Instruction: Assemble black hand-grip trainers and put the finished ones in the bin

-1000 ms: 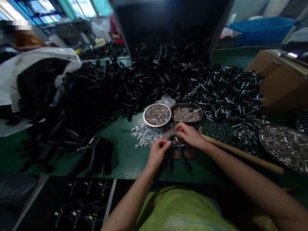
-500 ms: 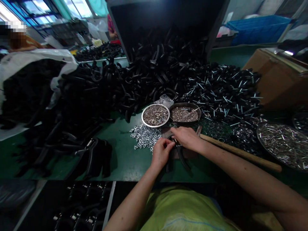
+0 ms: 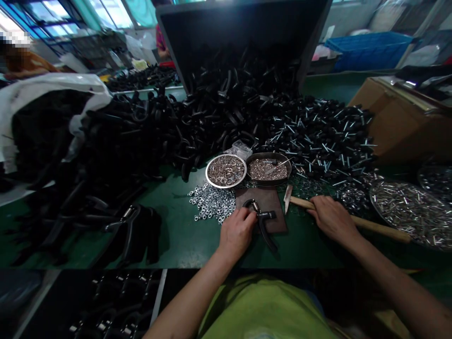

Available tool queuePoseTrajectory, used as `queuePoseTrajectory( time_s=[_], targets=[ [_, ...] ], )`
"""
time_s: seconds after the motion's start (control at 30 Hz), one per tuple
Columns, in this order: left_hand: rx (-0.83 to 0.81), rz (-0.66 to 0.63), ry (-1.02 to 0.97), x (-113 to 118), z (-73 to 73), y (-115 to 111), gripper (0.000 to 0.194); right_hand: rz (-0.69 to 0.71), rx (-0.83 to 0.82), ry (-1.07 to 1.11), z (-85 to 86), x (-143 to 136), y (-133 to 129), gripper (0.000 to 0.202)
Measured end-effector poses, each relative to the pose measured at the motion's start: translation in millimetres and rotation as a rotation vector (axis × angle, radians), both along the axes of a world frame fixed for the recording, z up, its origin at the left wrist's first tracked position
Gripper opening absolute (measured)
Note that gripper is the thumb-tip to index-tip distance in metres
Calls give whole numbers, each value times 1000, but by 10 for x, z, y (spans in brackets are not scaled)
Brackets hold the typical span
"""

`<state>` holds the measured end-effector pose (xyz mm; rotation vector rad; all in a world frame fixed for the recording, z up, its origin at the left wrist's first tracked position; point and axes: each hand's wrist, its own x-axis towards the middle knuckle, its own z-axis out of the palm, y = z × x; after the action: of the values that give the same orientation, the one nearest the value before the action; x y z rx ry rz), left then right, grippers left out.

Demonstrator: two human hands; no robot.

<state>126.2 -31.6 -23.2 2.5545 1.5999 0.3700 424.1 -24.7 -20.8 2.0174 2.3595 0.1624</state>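
A black hand grip strengthener (image 3: pixel 265 230) with a coiled spring near its top lies on a flat brown plate (image 3: pixel 281 225). My left hand (image 3: pixel 238 231) is closed around one of its legs, which is mostly hidden by the fingers. A black knob sticks out at its right side. To the right, my right hand (image 3: pixel 332 217) grips the wooden handle of a hammer (image 3: pixel 379 228), whose metal head rests on the green table by the plate. Loose shiny nuts (image 3: pixel 212 203) are heaped just left of the plate.
Behind the plate stand a round bowl (image 3: pixel 207 179) and an oval tin (image 3: pixel 270 181) of small metal parts. Black handles (image 3: pixel 212 113) and knobs with bolts (image 3: pixel 321 136) are piled beyond. A pan of metal pins (image 3: pixel 413 212) and a cardboard box (image 3: pixel 384 117) stand right. Other people are behind.
My right hand has left the grip strengthener and moved right onto the hammer handle. My left hand stays at the grip strengthener, whose knob and the plate now show.
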Motion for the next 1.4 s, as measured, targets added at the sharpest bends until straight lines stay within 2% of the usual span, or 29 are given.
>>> queuePoseTrajectory(
  time_s=[0.1,0.27,0.4,0.57,0.67,0.73,0.83,0.9,0.97,1.03,1.13,1.2,1.3,1.4],
  targets=[
    [-29,36,-42,-20,32,-94,32,-27,-13,100,151,-162,-14,23],
    [-75,50,-87,-13,32,-149,36,75,-107,532,375,-639,33,34],
    [-88,61,-133,-32,10,-152,39,150,-242,493,413,-868,47,29],
    [-117,114,-348,-87,-15,-168,42,199,-191,545,457,-852,-176,35],
    [-126,164,-391,-83,-25,-168,39,229,-204,468,393,-833,-318,35],
    [-145,150,-390,-77,-32,-155,39,234,-201,403,312,-807,-375,36],
    [-182,96,-418,-94,-35,-111,39,177,-79,370,163,-681,-436,38],
    [-222,103,-487,-116,-28,-70,38,100,31,330,49,-533,-477,38],
    [-326,172,-672,-122,-19,-34,36,26,105,262,-62,-367,-510,38],
    [-540,265,-978,-94,-13,-20,36,-22,136,176,-143,-229,-514,37],
    [-910,417,-1418,23,-9,-70,42,-21,162,98,-153,-148,-413,34],
    [-1058,523,-1598,126,2,-150,46,20,204,125,-76,-181,-253,32],
    [-1131,598,-1713,249,55,-296,52,94,263,221,113,-315,136,28],
    [-1127,535,-1649,281,170,-421,54,108,237,223,284,-478,648,29]
  ],
)
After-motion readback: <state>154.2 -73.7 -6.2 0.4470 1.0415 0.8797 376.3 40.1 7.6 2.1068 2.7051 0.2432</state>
